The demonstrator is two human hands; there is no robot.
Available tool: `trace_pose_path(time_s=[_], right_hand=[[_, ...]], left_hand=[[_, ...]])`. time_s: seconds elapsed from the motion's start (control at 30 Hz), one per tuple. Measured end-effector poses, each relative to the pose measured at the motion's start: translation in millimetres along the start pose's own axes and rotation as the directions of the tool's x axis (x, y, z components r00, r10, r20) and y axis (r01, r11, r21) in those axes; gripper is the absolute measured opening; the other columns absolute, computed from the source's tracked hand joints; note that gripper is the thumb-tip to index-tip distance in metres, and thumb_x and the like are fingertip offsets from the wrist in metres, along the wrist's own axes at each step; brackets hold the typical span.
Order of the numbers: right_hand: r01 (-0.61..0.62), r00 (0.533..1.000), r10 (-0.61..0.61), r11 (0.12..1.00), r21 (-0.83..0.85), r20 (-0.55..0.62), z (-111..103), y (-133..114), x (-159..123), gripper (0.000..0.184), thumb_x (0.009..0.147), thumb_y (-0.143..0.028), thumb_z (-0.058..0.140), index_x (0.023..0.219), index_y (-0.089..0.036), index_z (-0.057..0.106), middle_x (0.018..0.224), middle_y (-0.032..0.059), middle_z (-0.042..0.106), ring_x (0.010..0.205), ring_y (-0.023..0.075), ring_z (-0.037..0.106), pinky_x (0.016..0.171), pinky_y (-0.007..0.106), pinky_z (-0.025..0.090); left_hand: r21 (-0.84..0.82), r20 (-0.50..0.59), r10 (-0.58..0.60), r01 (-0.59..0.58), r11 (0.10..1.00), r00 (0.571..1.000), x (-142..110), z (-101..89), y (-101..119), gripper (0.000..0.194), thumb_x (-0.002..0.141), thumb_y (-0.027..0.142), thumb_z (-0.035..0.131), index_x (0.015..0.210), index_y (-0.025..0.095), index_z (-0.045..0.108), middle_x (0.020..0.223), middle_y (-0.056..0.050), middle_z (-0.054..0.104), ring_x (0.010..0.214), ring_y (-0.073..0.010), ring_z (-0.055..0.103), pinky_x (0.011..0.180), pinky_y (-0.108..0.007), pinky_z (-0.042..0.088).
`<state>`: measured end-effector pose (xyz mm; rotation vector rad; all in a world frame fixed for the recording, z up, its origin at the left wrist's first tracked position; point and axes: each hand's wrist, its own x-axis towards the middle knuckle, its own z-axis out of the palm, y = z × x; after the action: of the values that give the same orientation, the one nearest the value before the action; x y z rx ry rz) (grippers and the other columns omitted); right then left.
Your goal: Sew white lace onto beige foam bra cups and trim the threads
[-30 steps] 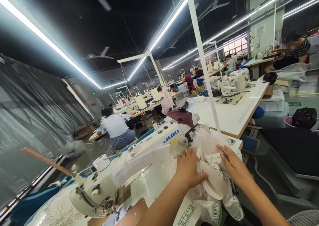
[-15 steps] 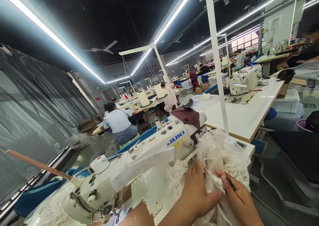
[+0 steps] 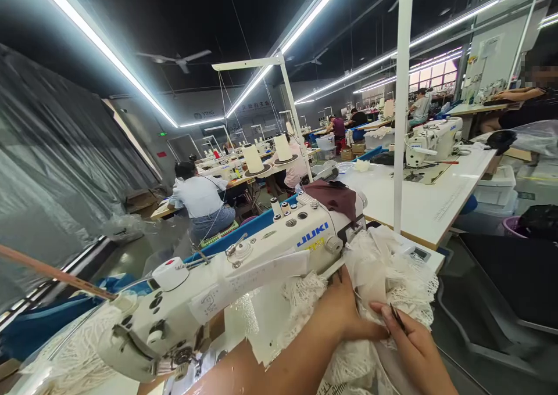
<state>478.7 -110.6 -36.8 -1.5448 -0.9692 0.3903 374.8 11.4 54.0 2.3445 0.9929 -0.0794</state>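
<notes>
White lace fabric [image 3: 396,267], gathered and ruffled, lies bunched at the right end of a white JUKI sewing machine [image 3: 265,238]. My left hand [image 3: 342,311] rests on this cloth beside the machine body, its thumb stretched out to the right and its fingertips partly hidden. Close by, my right hand [image 3: 412,340] is closed, with thumb and forefinger at a fold of the lace. A slim dark pointed tool [image 3: 397,318], perhaps tweezers, sticks up from that hand. More lace hangs below both hands.
A brown cloth [image 3: 333,197] drapes over the machine's end. A white upright pole [image 3: 399,122] rises behind the lace. Another sewing machine [image 3: 431,139] stands on the table to the right. A seated person [image 3: 198,200] works ahead on the left. Lace [image 3: 74,348] also lies lower left.
The view has shifted slightly. My left hand has pushed its fingers further in along the machine and fabric. The right hand still holds the dark tool at the lace.
</notes>
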Motion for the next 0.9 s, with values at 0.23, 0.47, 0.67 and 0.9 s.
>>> trace_pose_path(time_s=[0.23, 0.47, 0.67, 0.9], right_hand=[[0.167, 0.985, -0.165, 0.984, -0.054, 0.049, 16.0, -6.8, -0.6, 0.044, 0.096, -0.05, 0.043, 0.104, -0.019, 0.074, 0.106, 0.0138, 0.072, 0.099, 0.0278, 0.066, 0.087, 0.041, 0.052], [0.357, 0.926, -0.338, 0.929, -0.096, 0.171, 21.2, -18.4, 7.0, 0.031, 0.098, -0.04, 0.045, 0.101, -0.027, 0.073, 0.09, 0.0039, 0.072, 0.09, 0.0213, 0.066, 0.082, 0.033, 0.054], [0.28, 0.934, -0.326, 0.924, -0.262, -0.15, -14.5, -18.5, 8.6, 0.035, 0.098, -0.042, 0.04, 0.112, -0.022, 0.065, 0.117, 0.0105, 0.066, 0.113, 0.0261, 0.06, 0.098, 0.041, 0.047], [0.064, 0.984, -0.125, 0.915, -0.398, -0.129, -17.5, -16.0, 43.0, 0.062, 0.088, -0.055, 0.053, 0.134, -0.012, 0.056, 0.115, 0.0189, 0.07, 0.103, 0.0385, 0.066, 0.08, 0.05, 0.056]], left_hand=[[-0.016, -0.084, 0.036, -0.037, 0.999, 0.996, -9.9, 7.1, -9.3, 0.133, 0.052, 0.065, 0.073, 0.153, 0.013, 0.005, 0.148, -0.024, 0.036, 0.128, -0.0448, 0.045, 0.104, -0.051, 0.041], [0.072, -0.091, 0.016, -0.009, 0.997, 0.996, 5.2, 6.7, -18.9, 0.093, 0.06, 0.05, 0.071, 0.141, 0.016, 0.04, 0.128, -0.02, 0.06, 0.111, -0.0402, 0.061, 0.095, -0.046, 0.049], [0.064, -0.179, 0.021, -0.009, 0.998, 0.984, 11.6, 9.1, -23.5, 0.057, 0.072, 0.041, 0.065, 0.126, 0.025, 0.057, 0.123, -0.013, 0.066, 0.111, -0.0379, 0.062, 0.09, -0.046, 0.05], [0.004, -0.299, 0.098, -0.102, 0.995, 0.949, 7.1, 15.0, -32.7, 0.036, 0.075, 0.035, 0.062, 0.106, 0.017, 0.067, 0.106, -0.016, 0.072, 0.098, -0.0369, 0.067, 0.081, -0.043, 0.052]])
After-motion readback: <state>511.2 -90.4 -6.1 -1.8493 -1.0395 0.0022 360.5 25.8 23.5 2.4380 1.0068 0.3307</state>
